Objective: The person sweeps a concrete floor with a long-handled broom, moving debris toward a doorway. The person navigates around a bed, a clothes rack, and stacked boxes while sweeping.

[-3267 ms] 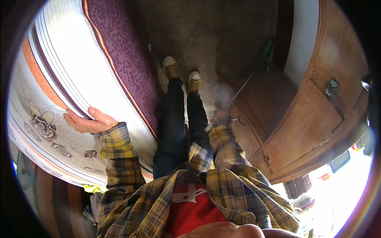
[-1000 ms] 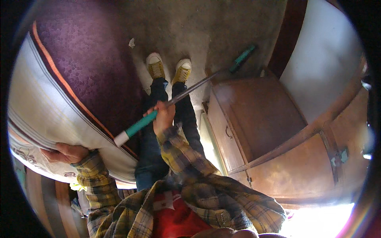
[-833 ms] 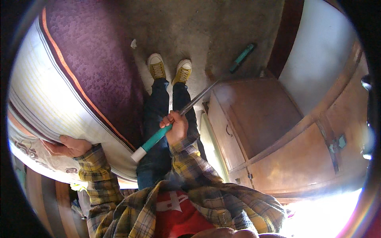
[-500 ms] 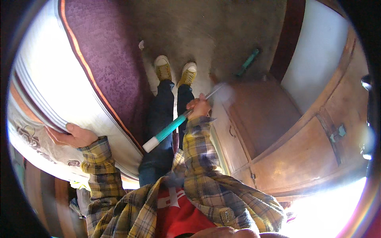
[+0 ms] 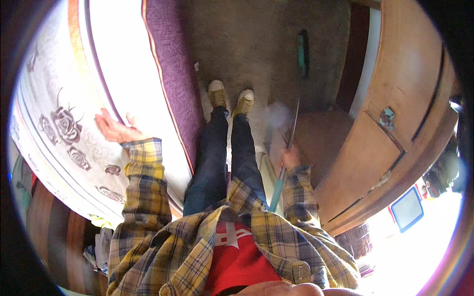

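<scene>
My right hand [image 5: 291, 157] is closed around the thin metal shaft of a long-handled floor tool [image 5: 278, 191] with a teal grip and a pale end. Along the shaft's line, a narrow teal head [image 5: 301, 55] lies on the floor beyond my shoes; whether it is a wiper or a mop is hard to tell. My left hand [image 5: 118, 129] holds nothing, its fingers apart, beside the bedding [image 5: 69, 123], a pale cloth with grey roses. I cannot tell whether the fingers touch it.
A purple cover [image 5: 173, 74] hangs down the bed's side at left. Brown wooden furniture [image 5: 365, 167] stands close on my right. Grey floor [image 5: 247, 44] stretches ahead of my yellow shoes [image 5: 244, 102]. A blue-framed panel [image 5: 408, 209] shows at the lower right.
My right hand has moved right with the floor tool, which now points more straight ahead. The teal head appears farther away. My left hand is still open by the bedding. The view has shifted.
</scene>
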